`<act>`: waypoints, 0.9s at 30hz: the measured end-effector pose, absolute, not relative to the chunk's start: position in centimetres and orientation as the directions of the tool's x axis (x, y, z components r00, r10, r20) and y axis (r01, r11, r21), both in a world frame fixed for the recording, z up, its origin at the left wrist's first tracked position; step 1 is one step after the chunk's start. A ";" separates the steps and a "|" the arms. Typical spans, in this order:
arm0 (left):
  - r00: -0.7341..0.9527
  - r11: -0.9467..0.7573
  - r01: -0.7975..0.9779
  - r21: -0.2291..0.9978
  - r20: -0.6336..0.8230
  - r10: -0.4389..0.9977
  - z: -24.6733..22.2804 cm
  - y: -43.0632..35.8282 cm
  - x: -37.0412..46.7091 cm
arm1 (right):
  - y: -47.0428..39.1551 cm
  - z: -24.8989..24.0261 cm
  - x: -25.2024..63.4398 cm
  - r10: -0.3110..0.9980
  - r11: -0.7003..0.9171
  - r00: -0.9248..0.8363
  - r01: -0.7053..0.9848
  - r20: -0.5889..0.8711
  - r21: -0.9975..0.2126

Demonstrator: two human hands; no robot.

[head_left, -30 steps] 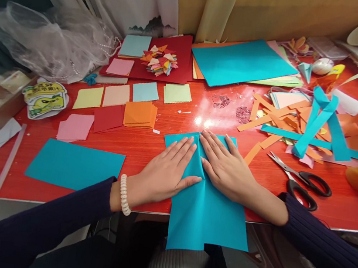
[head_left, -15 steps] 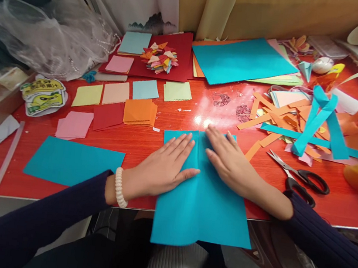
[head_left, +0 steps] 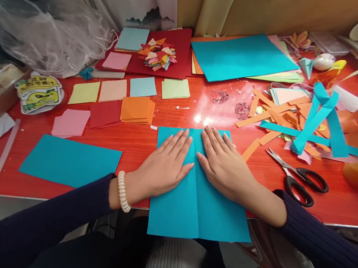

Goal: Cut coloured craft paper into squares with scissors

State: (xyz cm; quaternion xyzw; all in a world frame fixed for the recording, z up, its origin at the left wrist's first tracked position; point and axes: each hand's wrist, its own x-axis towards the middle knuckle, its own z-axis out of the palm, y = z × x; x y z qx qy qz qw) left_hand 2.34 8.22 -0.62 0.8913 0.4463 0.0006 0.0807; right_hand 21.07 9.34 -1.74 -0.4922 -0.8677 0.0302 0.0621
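Note:
A sheet of blue paper (head_left: 175, 215) lies spread in front of me, a crease running down its middle and its near part jutting past the table edge. My left hand (head_left: 167, 165) rests flat on the left half, fingers stretched out. On the right half, my right hand (head_left: 224, 164) lies flat too, its thumb close to the crease. Neither hand grips anything. Left of the sheet is a smaller blue paper rectangle (head_left: 70, 161). A pair of scissors (head_left: 295, 175) with black handles lies to the right, blades pointing away to the left.
Small stacks of coloured square paper, such as the orange stack (head_left: 137, 109), lie at the back left. Large coloured sheets (head_left: 242, 56) are piled behind. A heap of orange and blue strips (head_left: 315, 125) covers the right. A folded-paper ring (head_left: 158, 55) sits on red paper.
My right hand has spread flatter on the paper and its fingers lie straighter. The sheet's near part, wavy before, now looks flatter. The whole view has shifted slightly.

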 end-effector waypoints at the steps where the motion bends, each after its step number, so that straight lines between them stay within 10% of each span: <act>1: 0.601 -0.589 0.795 0.147 -0.053 0.798 -0.7 8.2 2.3 | 9.3 -1.8 21.0 0.862 0.507 -0.500 0.855 0.086 -0.108; 27: 0.427 -0.436 0.893 0.110 0.094 0.899 -1.4 6.3 5.0 | 9.0 -2.6 20.5 0.868 0.486 -0.474 0.873 0.147 -0.054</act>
